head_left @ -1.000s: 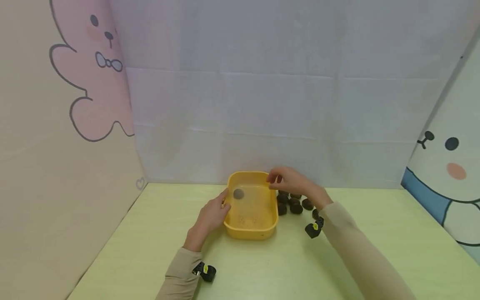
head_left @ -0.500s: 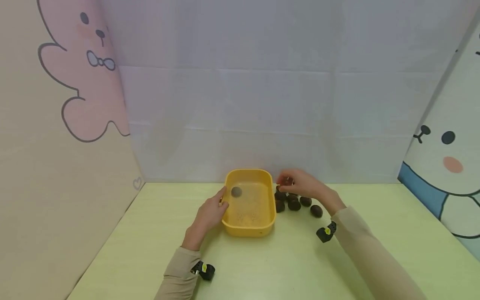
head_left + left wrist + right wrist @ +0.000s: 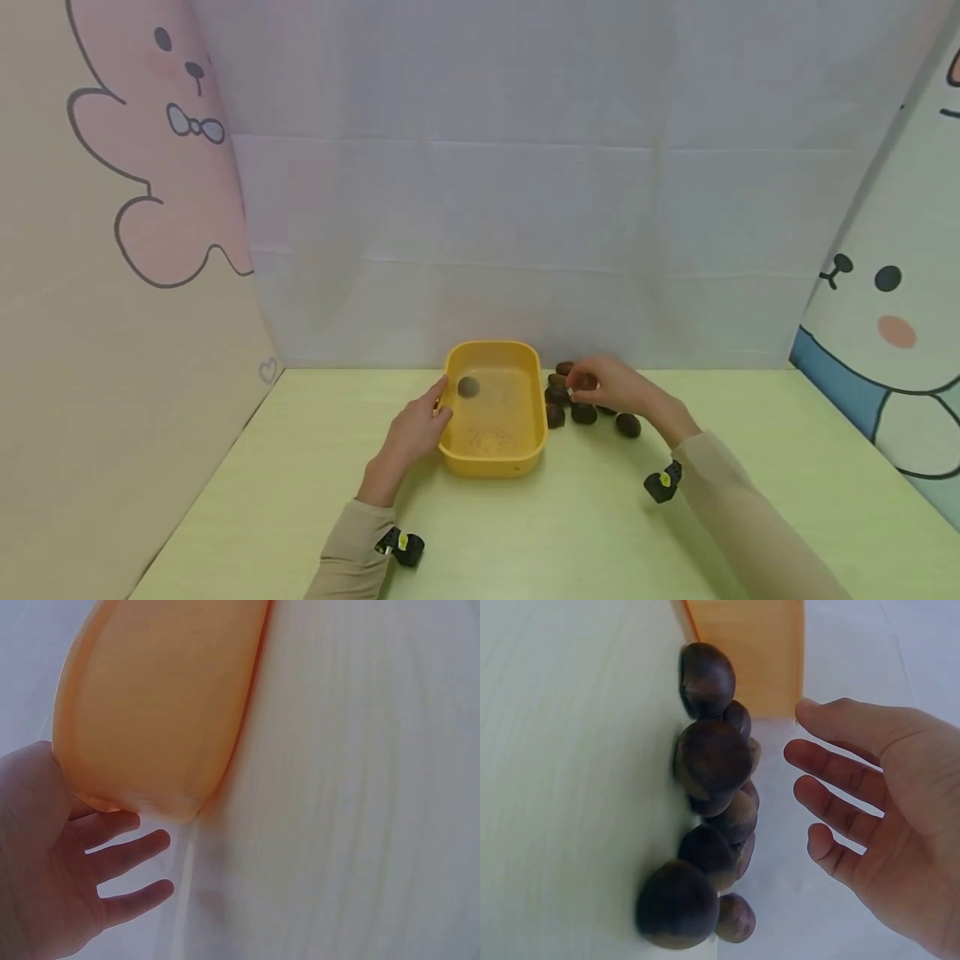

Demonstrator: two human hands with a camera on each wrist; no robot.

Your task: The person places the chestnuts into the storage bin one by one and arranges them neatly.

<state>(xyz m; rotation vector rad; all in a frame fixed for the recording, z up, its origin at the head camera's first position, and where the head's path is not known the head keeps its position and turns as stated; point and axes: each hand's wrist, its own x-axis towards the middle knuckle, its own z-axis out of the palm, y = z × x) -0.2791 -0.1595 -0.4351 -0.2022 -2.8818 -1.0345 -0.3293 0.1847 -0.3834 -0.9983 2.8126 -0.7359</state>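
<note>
My left hand [image 3: 412,429] grips the left side of a yellow plastic tub [image 3: 492,467], with the thumb at its rim. In the left wrist view the other fingers of the left hand [image 3: 75,870] spread beside the tub wall [image 3: 165,697]. One round greyish thing [image 3: 468,387] lies inside the tub near its far left. Over a heap of dark brown chestnuts [image 3: 557,395], right of the tub, hovers my right hand [image 3: 618,387]. The right wrist view shows the right hand [image 3: 885,780] with loosely bent fingers, holding nothing, beside the chestnuts [image 3: 712,757].
One chestnut [image 3: 627,425] lies apart at the near right of the heap. Behind the pale green table [image 3: 525,542] hangs a whitish cloth wall [image 3: 450,208]. Printed cloth walls [image 3: 180,167] with cartoon animals stand at both sides.
My right hand has moved right, from the tub's far right rim to over the chestnuts, uncovering several of them. The left hand keeps its hold on the tub. The head view has shifted slightly.
</note>
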